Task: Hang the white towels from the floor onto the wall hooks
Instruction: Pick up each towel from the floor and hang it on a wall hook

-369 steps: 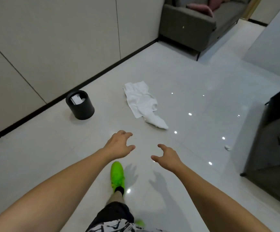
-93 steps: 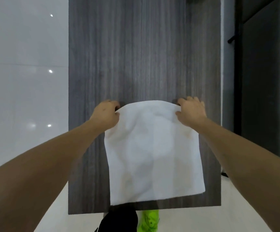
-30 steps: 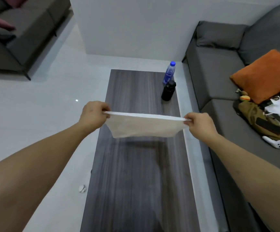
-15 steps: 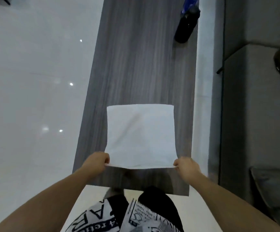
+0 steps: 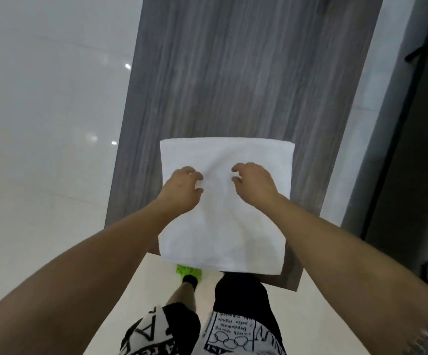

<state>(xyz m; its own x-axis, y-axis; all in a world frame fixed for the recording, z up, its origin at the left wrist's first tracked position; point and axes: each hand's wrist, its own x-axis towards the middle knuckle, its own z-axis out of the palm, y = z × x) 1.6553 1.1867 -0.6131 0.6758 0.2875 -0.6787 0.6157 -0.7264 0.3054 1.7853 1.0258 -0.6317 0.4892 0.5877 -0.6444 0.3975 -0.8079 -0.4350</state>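
Observation:
A white towel (image 5: 223, 226), folded into a square, lies flat on the near end of a dark grey wood-grain table (image 5: 246, 73); its near edge hangs slightly over the table's edge. My left hand (image 5: 182, 190) and my right hand (image 5: 255, 184) hover over the towel's far half, side by side, fingers loosely curled and holding nothing. I cannot tell whether the fingertips touch the cloth. No wall hooks are in view.
Glossy white tiled floor (image 5: 41, 124) spreads to the left of the table. A dark sofa side (image 5: 418, 149) stands close on the right, across a narrow strip of floor. My legs, patterned shorts and a green shoe (image 5: 189, 271) are below the table's near edge.
Half a second ago both hands pinched the towel's near corners. Now the towel lies on the table, released, and both hands have moved forward over its middle.

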